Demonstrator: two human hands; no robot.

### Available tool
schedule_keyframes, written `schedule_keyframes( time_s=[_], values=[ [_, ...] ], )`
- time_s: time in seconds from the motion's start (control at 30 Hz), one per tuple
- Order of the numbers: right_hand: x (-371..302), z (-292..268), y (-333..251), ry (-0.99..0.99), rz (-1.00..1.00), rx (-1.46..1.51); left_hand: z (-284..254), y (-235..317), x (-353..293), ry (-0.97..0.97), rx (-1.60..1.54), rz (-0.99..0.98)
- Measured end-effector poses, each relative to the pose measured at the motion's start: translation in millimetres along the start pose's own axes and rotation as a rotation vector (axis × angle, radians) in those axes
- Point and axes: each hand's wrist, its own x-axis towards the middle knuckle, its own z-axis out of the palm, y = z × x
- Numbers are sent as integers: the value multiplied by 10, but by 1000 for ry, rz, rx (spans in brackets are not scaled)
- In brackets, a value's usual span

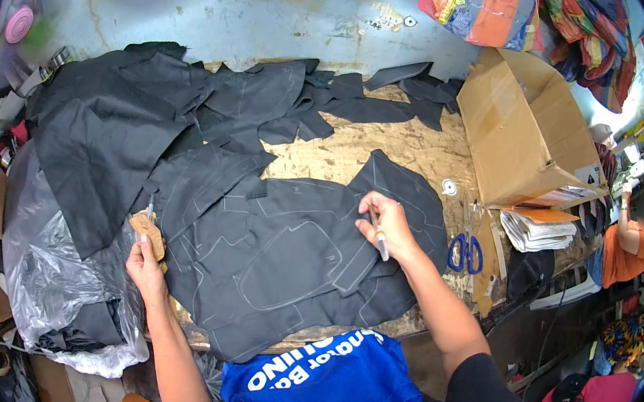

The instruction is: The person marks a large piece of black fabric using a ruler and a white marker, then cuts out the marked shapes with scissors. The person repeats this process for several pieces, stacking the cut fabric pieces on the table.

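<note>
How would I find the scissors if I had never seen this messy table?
Start at the big open cardboard box on the right side of the wooden table. Look just below its near left corner, past the dark cloth the right hand is marking with a pen. The scissors lie there on bare wood, the only thing nearby with bright blue loop handles.

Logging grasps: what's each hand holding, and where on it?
Right hand: marking pen, gripped at its upper barrel. Left hand: brown cardboard piece, by its lower end.
</note>
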Motion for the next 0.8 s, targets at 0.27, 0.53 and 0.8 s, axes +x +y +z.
schedule_keyframes(
  time_s=[0.27,0.53,0.8],
  values=[
    [539,-1709,-1149,438,-692,-228,25,13,-33,62,79,33],
    [722,-5157,-507,1374,-379,23,63,-77,60,177,404,253],
    [669,-4891,52,1038,406,-1323,347,405,404,-150,776,-66]
  ],
)
